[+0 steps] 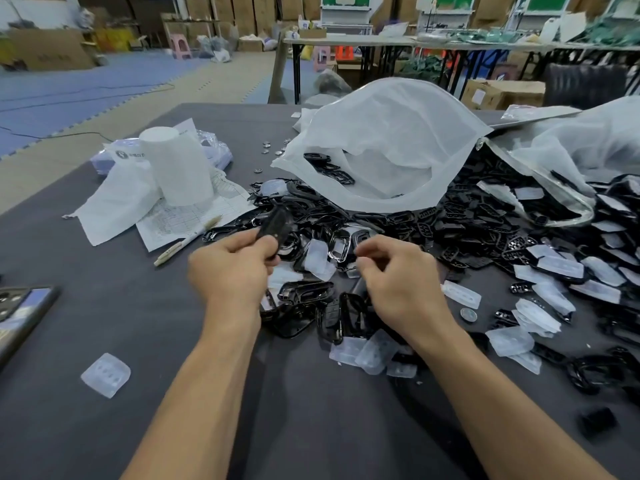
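Black, blurred plastic shell [275,225] sat pinched in my left hand [230,268]; my right hand [394,271] curled, whether gripping anything I couldn't tell.

I count one pen [188,240], one white paper roll [180,168], one phone [20,313] at the left edge and two white mesh bags [391,133] across the upper right. One clear pad [105,374] sits at lower left, and at least five silver discs [468,315] show, four at upper middle and one at right. One black shell [275,224] is held up at centre; those in the heap are too many to count.
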`<state>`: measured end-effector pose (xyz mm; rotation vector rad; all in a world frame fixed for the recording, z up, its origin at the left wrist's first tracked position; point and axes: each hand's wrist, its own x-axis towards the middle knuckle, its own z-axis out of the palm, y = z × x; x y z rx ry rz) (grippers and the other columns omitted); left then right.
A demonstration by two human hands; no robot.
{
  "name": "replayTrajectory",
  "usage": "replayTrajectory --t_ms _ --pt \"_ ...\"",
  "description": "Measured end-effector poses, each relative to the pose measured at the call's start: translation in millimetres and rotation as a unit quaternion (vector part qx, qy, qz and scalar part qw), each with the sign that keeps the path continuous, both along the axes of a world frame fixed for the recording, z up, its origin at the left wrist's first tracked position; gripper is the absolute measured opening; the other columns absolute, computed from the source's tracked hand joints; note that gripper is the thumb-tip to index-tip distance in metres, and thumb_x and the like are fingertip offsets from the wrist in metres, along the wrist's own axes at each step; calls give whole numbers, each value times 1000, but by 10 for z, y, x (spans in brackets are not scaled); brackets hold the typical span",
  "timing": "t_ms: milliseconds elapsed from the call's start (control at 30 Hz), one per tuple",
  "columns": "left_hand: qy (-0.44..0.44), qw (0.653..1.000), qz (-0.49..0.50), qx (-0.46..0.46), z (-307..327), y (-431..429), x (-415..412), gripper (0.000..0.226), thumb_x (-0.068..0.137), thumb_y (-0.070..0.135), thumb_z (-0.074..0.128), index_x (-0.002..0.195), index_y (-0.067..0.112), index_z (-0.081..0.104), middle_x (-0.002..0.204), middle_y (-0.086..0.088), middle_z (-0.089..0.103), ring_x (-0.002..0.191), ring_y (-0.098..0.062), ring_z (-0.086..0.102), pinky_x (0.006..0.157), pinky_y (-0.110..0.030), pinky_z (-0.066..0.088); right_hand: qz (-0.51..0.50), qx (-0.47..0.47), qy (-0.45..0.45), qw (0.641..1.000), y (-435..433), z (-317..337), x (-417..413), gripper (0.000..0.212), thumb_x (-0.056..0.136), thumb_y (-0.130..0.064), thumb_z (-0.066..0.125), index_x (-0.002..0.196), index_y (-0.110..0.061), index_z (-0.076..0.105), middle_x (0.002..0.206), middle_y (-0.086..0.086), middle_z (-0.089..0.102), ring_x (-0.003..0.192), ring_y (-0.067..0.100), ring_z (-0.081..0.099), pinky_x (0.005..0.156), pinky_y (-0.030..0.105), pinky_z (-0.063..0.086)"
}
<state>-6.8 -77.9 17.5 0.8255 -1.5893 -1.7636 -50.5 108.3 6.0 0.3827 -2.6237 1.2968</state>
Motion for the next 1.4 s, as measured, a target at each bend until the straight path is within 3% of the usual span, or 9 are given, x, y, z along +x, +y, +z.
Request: replayTrajectory --t_ms 167,267,367,467,567,767,967,1133,1400 --pt "29 996 -1 82 -11 -46 20 21 76 -4 83 75 16 74 63 -5 75 51 -15 68 49 -21 52 50 145 -20 988 -466 39 -283 36 86 -29 75 122 -25 72 105 -3 69 105 19 59 86 30 44" --pt "37 996 -15 82 -20 -41 12 19 76 -3 84 77 13 76 62 -4 74 51 -13 67 49 -19 51 41 165 -22 985 -583 38 -366 20 82 -24 80 100 -28 71 101 -6 66 102 21 60 84 33 45" --pt "42 996 -33 67 -27 -18 21 16 75 -1 86 78 12 78 62 -4 74 53 -13 66 51 -18 51 33 93 -63 993 -524 20 -368 21 82 -18 76 70 -30 65 75 -14 64 75 3 61 75 27 48" --pt "44 996 -47 65 -28 25 30 18 75 -2 87 75 14 77 62 -3 74 53 -12 66 51 -18 52 24 -73 -100 992 -328 62 -268 20 84 -16 79 68 -25 71 64 -13 68 58 0 58 65 22 51" --pt "36 996 -74 40 -37 121 27 20 75 -1 86 73 18 77 62 -3 75 52 -12 67 51 -18 53 60 -277 -142 949 -118 149 -32 26 90 -9 76 69 -24 75 65 0 69 55 10 56 57 27 52" --pt "17 989 -144 -2 -87 330 16 20 72 5 92 72 20 79 66 -2 77 53 -11 69 52 -21 54 138 -420 -187 877 -12 266 272 4 73 -17 81 71 -14 80 65 7 69 52 13 58 53 23 52" --pt "32 980 -196 -23 -64 504 79 19 64 24 95 76 31 82 72 -3 79 63 -17 76 56 -31 61 86 -389 -96 912 -33 214 307 12 82 4 80 73 -5 79 63 11 72 50 14 61 50 23 51" --pt "54 979 -189 53 -51 548 59 16 82 3 84 74 17 82 69 -7 76 52 -14 63 55 -24 56 23 -330 -38 943 59 151 192 16 85 -7 82 74 -18 78 67 1 72 57 12 61 58 27 53" --pt "35 955 -248 157 -66 580 28 7 94 3 70 96 7 75 87 -8 78 76 -18 74 66 -26 62 9 -309 -80 948 65 64 132 15 88 -9 80 75 -17 77 68 5 74 57 16 68 61 33 58"
